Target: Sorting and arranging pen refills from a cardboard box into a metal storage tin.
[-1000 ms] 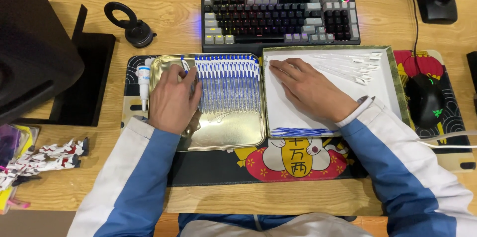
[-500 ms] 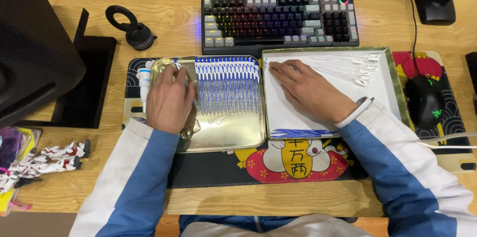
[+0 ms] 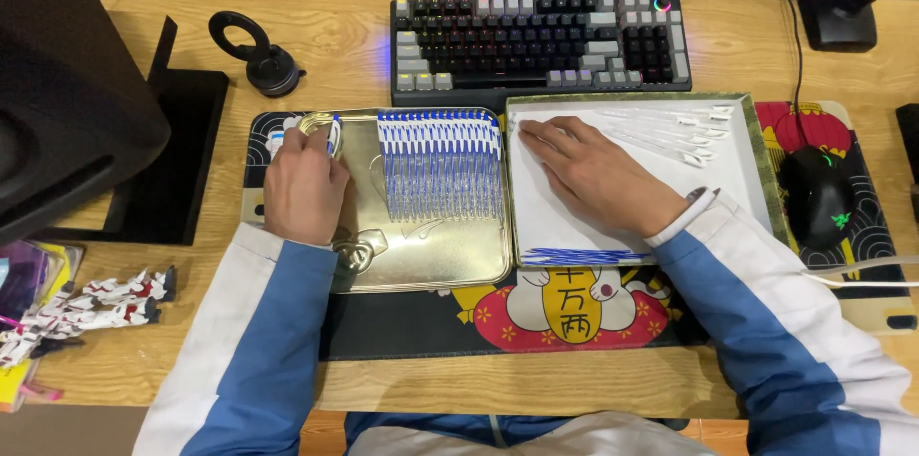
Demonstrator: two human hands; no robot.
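My left hand (image 3: 304,186) is at the top left corner of a shallow gold metal tray (image 3: 431,260), fingers closed on a small blue-and-white piece (image 3: 332,135). To its right, a tight row of similar blue-and-white pieces (image 3: 440,164) lies side by side in that tray. My right hand (image 3: 593,174) rests flat, palm down, on the white sheet lining a second tray (image 3: 756,159) and holds nothing. Several thin white pieces (image 3: 670,129) lie beyond its fingers. A bundle of thin blue pieces (image 3: 584,255) lies along that tray's near edge.
Both trays sit on a dark patterned desk mat (image 3: 574,308). A keyboard (image 3: 536,40) stands just behind them and a black mouse (image 3: 818,198) to the right. At the left are a large black object (image 3: 67,102), a ring-shaped stand (image 3: 263,59) and a small toy model (image 3: 77,308).
My left hand has moved left and away from the row of pieces to the gold tray's top left corner, with a piece in its fingers. My right hand has stayed put.
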